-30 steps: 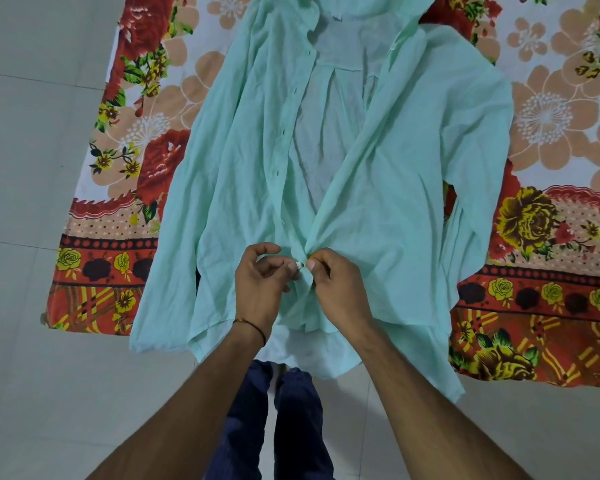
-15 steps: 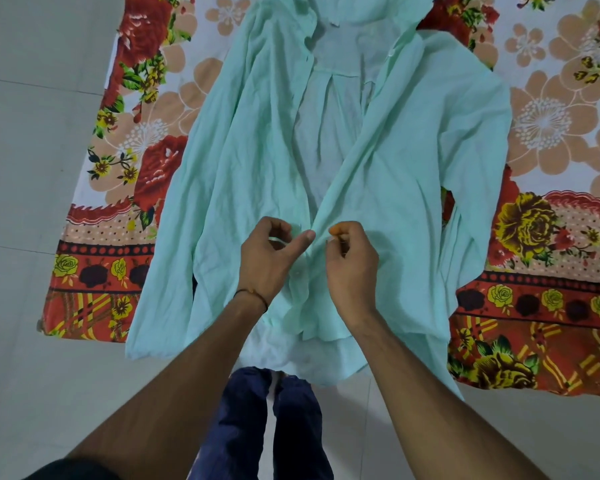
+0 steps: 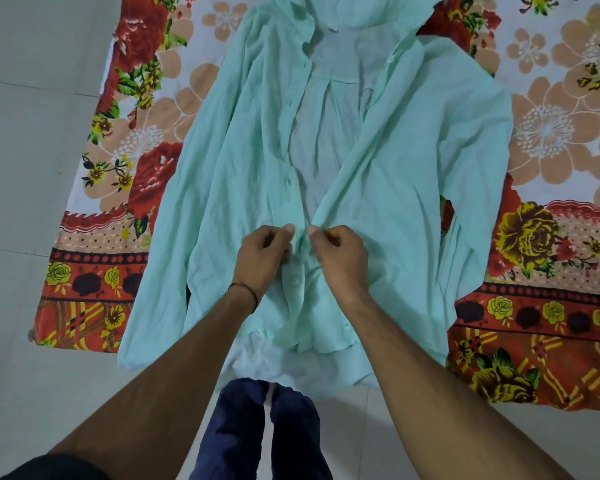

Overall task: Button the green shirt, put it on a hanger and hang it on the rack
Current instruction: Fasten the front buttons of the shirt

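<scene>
A pale green shirt (image 3: 413, 161) lies face up on a floral cloth, collar away from me and hem hanging over the near edge. Its front gapes open from the collar down to my hands. Below them the two front edges meet, and a small button (image 3: 296, 281) shows there. My left hand (image 3: 262, 259) pinches the left front edge. My right hand (image 3: 340, 254) pinches the right front edge just beside it, thumbs almost touching. No hanger or rack is in view.
The red, orange and white floral cloth (image 3: 551, 133) covers a raised surface that ends near my legs. Grey floor tiles (image 3: 21, 168) lie to the left and along the bottom. My dark blue trouser legs (image 3: 257, 438) stand below the hem.
Both hands have moved up the shirt front from a lower button to a point higher on the placket. They pinch the two edges again there.
</scene>
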